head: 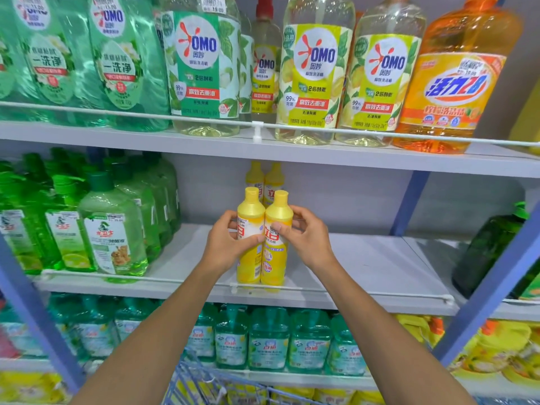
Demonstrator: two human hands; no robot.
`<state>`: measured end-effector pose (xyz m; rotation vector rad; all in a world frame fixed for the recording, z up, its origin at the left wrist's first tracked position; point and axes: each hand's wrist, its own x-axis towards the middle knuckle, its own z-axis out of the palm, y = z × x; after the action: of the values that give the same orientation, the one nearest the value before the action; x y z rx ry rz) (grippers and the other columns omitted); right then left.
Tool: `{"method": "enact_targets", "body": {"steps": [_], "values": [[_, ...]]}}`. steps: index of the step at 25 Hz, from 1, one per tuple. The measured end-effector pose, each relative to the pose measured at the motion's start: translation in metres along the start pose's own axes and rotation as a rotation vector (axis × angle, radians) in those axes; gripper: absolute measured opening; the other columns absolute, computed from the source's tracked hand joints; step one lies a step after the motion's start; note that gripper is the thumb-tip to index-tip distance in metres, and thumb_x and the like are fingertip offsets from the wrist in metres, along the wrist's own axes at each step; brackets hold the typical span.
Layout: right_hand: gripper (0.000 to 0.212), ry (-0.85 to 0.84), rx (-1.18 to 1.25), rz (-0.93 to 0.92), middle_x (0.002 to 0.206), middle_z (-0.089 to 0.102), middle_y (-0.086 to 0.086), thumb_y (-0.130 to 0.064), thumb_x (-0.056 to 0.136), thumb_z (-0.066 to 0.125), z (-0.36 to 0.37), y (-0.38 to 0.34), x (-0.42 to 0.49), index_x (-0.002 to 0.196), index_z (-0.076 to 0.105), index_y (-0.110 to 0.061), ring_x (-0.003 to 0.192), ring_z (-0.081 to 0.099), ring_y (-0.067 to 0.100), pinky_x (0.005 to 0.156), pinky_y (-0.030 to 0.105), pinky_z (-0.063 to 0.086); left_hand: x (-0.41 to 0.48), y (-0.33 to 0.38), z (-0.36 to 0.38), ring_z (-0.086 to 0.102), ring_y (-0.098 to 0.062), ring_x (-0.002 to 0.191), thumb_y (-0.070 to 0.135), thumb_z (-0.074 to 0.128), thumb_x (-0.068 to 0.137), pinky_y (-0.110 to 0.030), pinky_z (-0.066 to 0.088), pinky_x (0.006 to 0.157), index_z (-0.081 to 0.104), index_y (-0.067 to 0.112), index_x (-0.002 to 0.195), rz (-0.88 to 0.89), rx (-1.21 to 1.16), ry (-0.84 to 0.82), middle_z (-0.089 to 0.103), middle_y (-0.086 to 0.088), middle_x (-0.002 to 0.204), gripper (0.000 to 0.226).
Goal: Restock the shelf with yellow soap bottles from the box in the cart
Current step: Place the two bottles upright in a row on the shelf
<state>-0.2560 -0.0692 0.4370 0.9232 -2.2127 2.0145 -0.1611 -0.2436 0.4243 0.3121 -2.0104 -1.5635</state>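
The pale grey shelf board [368,264] spreads beneath and to the right of both hands, with clear green plastic bottles [111,229] off to the left of the left hand [229,244]. Between the hands two tall yellow plastic soap bottles stand upright and touching. The left hand's fingers are curled round the left yellow bottle [248,267], and the right hand [308,238] grips the right yellow bottle [274,266].

The grey shelf [365,258] carries green bottles [112,229] left, yellow soap bottles [273,267] centre, a dark bottle [488,247] right.
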Motion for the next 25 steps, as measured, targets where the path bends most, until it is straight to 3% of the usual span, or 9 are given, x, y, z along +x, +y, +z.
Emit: {"method": "enact_targets", "body": {"steps": [2, 5, 9, 12, 16, 21, 25], "values": [[0.052, -0.016, 0.001, -0.001, 0.116, 0.074, 0.0, -0.021, 0.081, 0.084, -0.002, -0.001, 0.0, 0.127, 0.063, -0.012, 0.105, 0.071, 0.008, 0.091, 0.03, 0.059, -0.004, 0.001, 0.002, 0.07, -0.011, 0.088, 0.026, 0.093, 0.068, -0.025, 0.06, 0.069, 0.058, 0.018, 0.119, -0.01, 0.002, 0.011, 0.068, 0.004, 0.106, 0.063], [0.051, -0.046, -0.024, -0.024, 0.12, 0.071, -0.003, -0.022, 0.085, 0.08, -0.006, -0.002, -0.003, 0.132, 0.061, -0.013, 0.109, 0.068, 0.003, 0.091, 0.022, 0.055, -0.005, -0.003, -0.009, 0.07, -0.014, 0.099, 0.024, 0.09, 0.072, -0.024, 0.059, 0.075, 0.058, 0.022, 0.123, -0.037, -0.009, -0.099, 0.068, 0.007, 0.113, 0.06], [0.061, 0.047, -0.041, -0.018, 0.117, 0.072, -0.003, -0.028, 0.074, 0.09, 0.008, 0.001, -0.011, 0.127, 0.064, -0.014, 0.103, 0.069, 0.001, 0.089, 0.023, 0.058, -0.001, -0.011, -0.023, 0.069, -0.016, 0.104, 0.017, 0.089, 0.073, -0.037, 0.059, 0.09, 0.062, 0.019, 0.122, -0.021, 0.086, -0.185, 0.071, 0.002, 0.113, 0.056], [0.061, 0.088, -0.079, -0.021, 0.113, 0.073, -0.003, -0.026, 0.073, 0.091, 0.013, 0.002, -0.009, 0.126, 0.063, -0.011, 0.097, 0.069, -0.004, 0.085, 0.018, 0.057, -0.002, -0.012, -0.012, 0.065, -0.013, 0.099, 0.028, 0.09, 0.072, -0.035, 0.058, 0.085, 0.063, 0.019, 0.12, -0.001, 0.225, -0.076, 0.069, 0.004, 0.11, 0.056], [0.062, 0.029, -0.138, -0.026, 0.119, 0.069, -0.007, -0.027, 0.079, 0.086, 0.006, 0.008, -0.014, 0.133, 0.058, -0.016, 0.107, 0.065, -0.004, 0.088, 0.014, 0.055, -0.01, -0.013, 0.003, 0.064, -0.006, 0.092, 0.034, 0.09, 0.072, -0.031, 0.058, 0.078, 0.058, 0.02, 0.116, -0.013, 0.185, 0.041, 0.065, 0.008, 0.103, 0.056], [0.075, 0.068, -0.316, 0.004, 0.122, 0.064, -0.008, -0.048, 0.07, 0.088, 0.021, 0.041, -0.034, 0.132, 0.056, -0.022, 0.107, 0.063, 0.004, 0.091, 0.023, 0.055, -0.019, -0.036, -0.001, 0.069, -0.015, 0.097, 0.022, 0.09, 0.073, -0.035, 0.062, 0.081, 0.058, 0.02, 0.123, -0.066, 0.143, -0.082, 0.069, 0.002, 0.108, 0.06], [0.064, 0.061, -0.255, 0.026, 0.121, 0.068, -0.009, -0.034, 0.076, 0.088, 0.021, 0.043, -0.027, 0.13, 0.057, -0.022, 0.105, 0.064, 0.001, 0.092, 0.022, 0.056, -0.022, -0.048, 0.002, 0.068, -0.012, 0.094, 0.022, 0.089, 0.074, -0.023, 0.058, 0.075, 0.058, 0.018, 0.126, -0.042, 0.195, -0.053, 0.069, 0.003, 0.108, 0.061]]}}
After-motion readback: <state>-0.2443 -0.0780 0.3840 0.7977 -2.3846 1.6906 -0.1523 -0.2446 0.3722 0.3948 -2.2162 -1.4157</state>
